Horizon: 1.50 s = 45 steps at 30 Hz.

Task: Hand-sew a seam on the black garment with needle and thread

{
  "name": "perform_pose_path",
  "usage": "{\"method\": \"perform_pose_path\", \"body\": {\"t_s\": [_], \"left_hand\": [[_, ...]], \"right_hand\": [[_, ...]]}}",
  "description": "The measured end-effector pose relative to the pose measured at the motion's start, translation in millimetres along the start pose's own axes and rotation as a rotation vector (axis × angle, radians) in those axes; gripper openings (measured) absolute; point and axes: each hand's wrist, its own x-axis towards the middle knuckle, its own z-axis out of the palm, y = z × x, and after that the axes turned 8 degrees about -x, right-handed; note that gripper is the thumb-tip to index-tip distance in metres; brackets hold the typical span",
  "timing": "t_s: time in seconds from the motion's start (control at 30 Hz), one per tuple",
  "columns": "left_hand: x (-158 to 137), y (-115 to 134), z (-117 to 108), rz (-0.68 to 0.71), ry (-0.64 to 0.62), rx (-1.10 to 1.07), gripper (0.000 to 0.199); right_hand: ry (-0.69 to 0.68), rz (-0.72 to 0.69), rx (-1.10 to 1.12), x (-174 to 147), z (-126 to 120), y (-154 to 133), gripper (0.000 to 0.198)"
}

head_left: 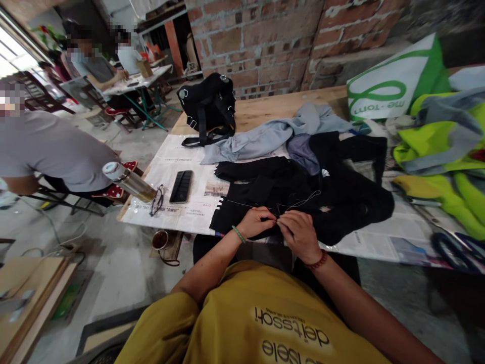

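A black garment (261,189) with a small white mark lies spread along the table's near edge. Over its front part my left hand (259,221) and my right hand (300,231) meet, fingertips nearly touching. Both are closed in a pinch at a pale thread (308,198), whose loose loop lies across the black cloth to the right. Another stretch of it runs left over the garment. Whether a needle is between the fingertips is too small to tell. Behind the garment is a crumpled light grey cloth (257,140).
Left on the newspaper-covered table (178,151) are a phone (181,186), glasses (156,200) and a bottle (129,182). A black bag (212,103) stands behind. Scissors (454,242), yellow-green clothing (443,141) and a white-green bag (394,83) are right. A cup (159,240) sits below the table edge. People sit left.
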Motion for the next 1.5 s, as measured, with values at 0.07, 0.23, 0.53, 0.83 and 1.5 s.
{"method": "perform_pose_path", "body": {"t_s": [0.07, 0.23, 0.53, 0.83, 1.5], "left_hand": [[-0.1, 1.2, -0.4, -0.006, -0.003, 0.01, 0.007], [-0.1, -1.0, -0.8, 0.008, -0.005, 0.008, 0.008], [-0.9, -3.7, -2.3, 0.011, 0.017, -0.092, 0.011], [-0.6, -5.4, -0.8, 0.023, -0.007, -0.097, 0.011], [0.1, -9.2, -5.0, 0.019, -0.049, -0.124, 0.015]], "right_hand": [[0.001, 0.008, 0.033, 1.5, 0.6, -2.4, 0.012], [0.022, -0.015, 0.08, 3.5, 2.9, -3.1, 0.009], [0.029, 0.007, 0.198, 12.4, -4.0, -7.5, 0.011], [-0.08, 0.12, 0.257, 14.8, -1.5, -3.9, 0.014], [-0.369, 0.691, 0.993, 45.0, -20.4, -14.9, 0.021]]}}
